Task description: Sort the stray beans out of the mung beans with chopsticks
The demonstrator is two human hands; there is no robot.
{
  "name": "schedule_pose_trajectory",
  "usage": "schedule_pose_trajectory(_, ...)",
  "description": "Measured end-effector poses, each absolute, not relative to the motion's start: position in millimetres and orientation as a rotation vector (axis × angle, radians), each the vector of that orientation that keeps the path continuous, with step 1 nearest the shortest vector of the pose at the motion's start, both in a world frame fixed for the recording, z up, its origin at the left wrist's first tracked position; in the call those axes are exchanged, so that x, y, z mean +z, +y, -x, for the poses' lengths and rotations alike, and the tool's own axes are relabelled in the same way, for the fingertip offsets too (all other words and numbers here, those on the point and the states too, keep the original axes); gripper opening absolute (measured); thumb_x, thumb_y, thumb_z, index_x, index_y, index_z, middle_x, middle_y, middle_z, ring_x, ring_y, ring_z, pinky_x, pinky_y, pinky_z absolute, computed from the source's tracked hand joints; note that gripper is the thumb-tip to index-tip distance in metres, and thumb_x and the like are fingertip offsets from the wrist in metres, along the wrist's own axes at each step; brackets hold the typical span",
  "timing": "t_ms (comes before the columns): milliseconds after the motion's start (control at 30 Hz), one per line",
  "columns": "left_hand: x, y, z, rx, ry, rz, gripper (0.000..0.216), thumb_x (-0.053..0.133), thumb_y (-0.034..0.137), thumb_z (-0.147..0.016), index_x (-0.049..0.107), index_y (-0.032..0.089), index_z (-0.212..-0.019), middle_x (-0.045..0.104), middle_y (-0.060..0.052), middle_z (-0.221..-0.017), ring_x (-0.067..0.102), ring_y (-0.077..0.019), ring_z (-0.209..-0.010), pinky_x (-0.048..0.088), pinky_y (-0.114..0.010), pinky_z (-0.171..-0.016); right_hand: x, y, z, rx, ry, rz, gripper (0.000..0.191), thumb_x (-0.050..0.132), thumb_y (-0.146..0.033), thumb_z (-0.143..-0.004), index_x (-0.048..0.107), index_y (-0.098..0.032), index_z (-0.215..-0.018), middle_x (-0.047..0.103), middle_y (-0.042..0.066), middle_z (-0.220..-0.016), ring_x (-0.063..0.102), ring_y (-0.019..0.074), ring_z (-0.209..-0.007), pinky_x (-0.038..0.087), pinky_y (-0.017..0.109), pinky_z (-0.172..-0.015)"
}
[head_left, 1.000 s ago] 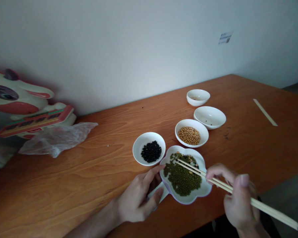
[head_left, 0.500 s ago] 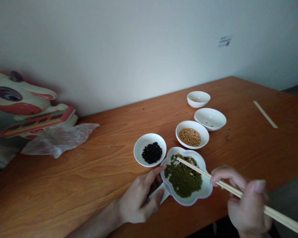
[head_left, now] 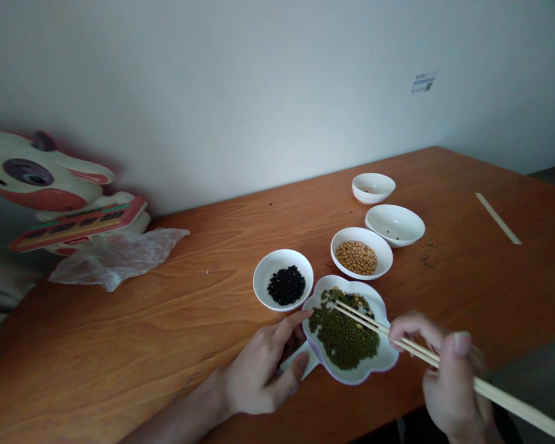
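A white flower-shaped dish with a handle (head_left: 387,361) rests on the table, holding many green beans (head_left: 351,345) with a few yellow and black ones along the far side. My left hand (head_left: 266,367) grips the dish's handle, its index finger touching the rim. Between the fingers of my right hand (head_left: 448,370) is a pair of chopsticks (head_left: 425,353), their tips slightly parted over the beans. Whether a bean sits between the tips I cannot tell. Just beyond the dish stand a bowl of black beans (head_left: 287,285) and a bowl of yellow beans (head_left: 357,257).
Farther back are a white bowl (head_left: 400,223) with a few small beans and another white bowl (head_left: 374,187) with some pale bits. A flat pale strip (head_left: 498,219) lies at right. On the left, a clear plastic bag (head_left: 120,258) lies before a cow-shaped toy (head_left: 74,185).
The chopstick tips have spread apart and moved slightly toward me over the beans. My left hand keeps its hold on the handle. The whole view has shifted a little.
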State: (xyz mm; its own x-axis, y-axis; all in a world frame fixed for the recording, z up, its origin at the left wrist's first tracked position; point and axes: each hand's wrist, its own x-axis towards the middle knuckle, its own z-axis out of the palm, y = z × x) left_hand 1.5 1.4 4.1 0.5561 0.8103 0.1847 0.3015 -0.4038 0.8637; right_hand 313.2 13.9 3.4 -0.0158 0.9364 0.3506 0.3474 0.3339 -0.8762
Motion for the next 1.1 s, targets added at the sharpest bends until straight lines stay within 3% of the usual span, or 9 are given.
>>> schedule_pose_trajectory(800, 4.1, 1.0, -0.5, 0.741, 0.916, -1.945, 0.067, 0.057, 0.021, -0.101, 0.030, 0.023, -0.163, 0.066, -0.008, -0.105, 0.062, -0.0177, -0.080, 0.052, -0.032, -0.073, 0.5, 15.6, -308.0, 0.668, -1.593, 1.166, 0.077, 0.016, -0.062, -0.112, 0.073, -0.024, -0.078, 0.070, 0.004, -0.068, 0.065, 0.0178, -0.060, 0.049, 0.026, -0.052)
schedule_pose_trajectory(967, 2.5, 1.3, -0.5, 0.766, 0.900, -1.955, 0.070, 0.057, 0.020, -0.100, 0.029, 0.022, -0.164, 0.065, -0.007, -0.104, 0.060, -0.0169, -0.079, 0.051, -0.031, -0.071, -0.6, 14.1, -309.8, 0.622, -1.552, 1.147, 0.077, 0.017, -0.058, -0.113, 0.074, -0.024, -0.076, 0.074, 0.006, -0.072, 0.069, 0.0201, -0.066, 0.049, 0.028, -0.053)
schedule_pose_trajectory(1100, 2.3, 0.9, -0.2, 0.759, 0.909, -1.956, 0.070, 0.057, 0.019, -0.100, 0.029, 0.022, -0.164, 0.065, -0.008, -0.104, 0.060, -0.0172, -0.079, 0.051, -0.031, -0.071, 13.3, 9.9, -304.7, 0.614, -1.459, 1.154, 0.079, 0.019, -0.065, -0.111, 0.075, -0.025, -0.073, 0.075, 0.006, -0.075, 0.070, 0.0219, -0.071, 0.049, 0.030, -0.056)
